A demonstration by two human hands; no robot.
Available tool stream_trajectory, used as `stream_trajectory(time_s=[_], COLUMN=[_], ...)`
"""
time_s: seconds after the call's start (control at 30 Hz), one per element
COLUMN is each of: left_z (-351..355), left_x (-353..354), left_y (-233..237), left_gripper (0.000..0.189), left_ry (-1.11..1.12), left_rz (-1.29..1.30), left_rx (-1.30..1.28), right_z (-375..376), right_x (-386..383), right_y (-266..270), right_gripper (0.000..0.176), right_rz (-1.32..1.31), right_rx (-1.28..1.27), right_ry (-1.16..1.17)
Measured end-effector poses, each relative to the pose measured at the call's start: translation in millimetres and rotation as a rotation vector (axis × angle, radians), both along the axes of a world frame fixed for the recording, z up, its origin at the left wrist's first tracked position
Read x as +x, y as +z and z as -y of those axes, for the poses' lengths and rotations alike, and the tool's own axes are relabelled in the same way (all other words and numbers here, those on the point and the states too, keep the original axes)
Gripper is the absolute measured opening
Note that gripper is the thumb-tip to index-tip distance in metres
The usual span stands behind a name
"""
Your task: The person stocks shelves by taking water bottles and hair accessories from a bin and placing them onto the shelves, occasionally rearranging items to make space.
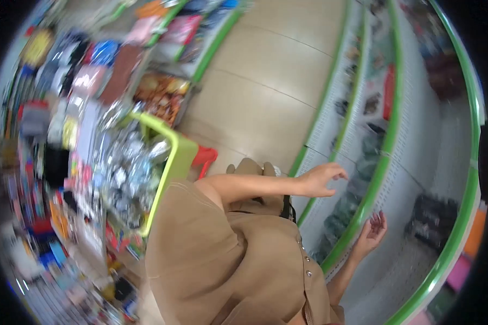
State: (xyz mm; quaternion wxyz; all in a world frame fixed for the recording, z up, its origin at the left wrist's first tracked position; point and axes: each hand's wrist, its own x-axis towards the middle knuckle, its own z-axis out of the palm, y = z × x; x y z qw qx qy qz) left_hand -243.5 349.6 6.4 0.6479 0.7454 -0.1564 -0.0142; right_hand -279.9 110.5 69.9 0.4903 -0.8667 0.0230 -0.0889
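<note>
My left hand (pixel 321 181) is stretched out over the front of a grey, green-edged shelf unit (pixel 393 132), its fingers loosely bent and apart, holding nothing. Lower in the view, my right hand (pixel 372 232) is beside the shelf's green edge, palm turned up and fingers spread, also holding nothing. Below and between the hands, plastic-wrapped packs (pixel 344 211) lie on a lower shelf. A dark bundle of goods (pixel 432 221) rests on the shelf to the right of my right hand. Blur hides what these goods are.
Behind my left arm stands a lime-green bin (pixel 173 149) full of clear-wrapped items, with a red plastic object (pixel 204 160) beside it. Crowded shelves with packaged goods (pixel 89 81) line the left side. A tiled aisle floor (pixel 260 81) runs between both sides.
</note>
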Motion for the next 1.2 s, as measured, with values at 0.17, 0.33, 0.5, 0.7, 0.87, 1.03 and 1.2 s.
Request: stream_trajectory(time_s=[0.17, 0.33, 0.5, 0.7, 0.87, 1.03, 1.2], left_z=[-69.5, -119.4, -163.6, -218.2, -276.2, -360.7, -448.3], left_x=[-110.2, -213.1, -309.3, -422.1, -500.2, -534.7, -526.2], left_y=[-7.3, 17.6, 33.2, 31.6, 17.8, 15.7, 2.0], left_gripper=[0.035, 0.036, 0.037, 0.037, 0.04, 0.048, 0.068], left_ry=[0.431, 0.837, 1.282, 1.812, 2.039, 2.158, 2.079], left_rz=[-0.178, -0.168, -0.087, -0.014, -0.049, -0.034, -0.192], left_rx=[0.019, 0.035, 0.134, 0.194, 0.161, 0.249, 0.545], right_z=[-60.0, -165.9, -262.4, -366.2, -431.8, -484.4, -537.8], right_x=[30.4, 4.6, -36.6, -115.5, -167.9, -191.7, -184.8], right_y=[11.8, 33.1, 31.7, 23.4, 14.5, 15.4, -5.1], right_gripper=[0.038, 0.045, 0.05, 0.053, 0.051, 0.053, 0.057], right_rz=[-0.096, 0.095, 0.081, 0.059, 0.052, 0.098, 0.069], right_rx=[-0.04, -0.235, -0.25, -0.098, -0.062, -0.096, -0.018], right_ry=[0.734, 1.214, 1.583, 1.808, 1.866, 1.859, 1.76])
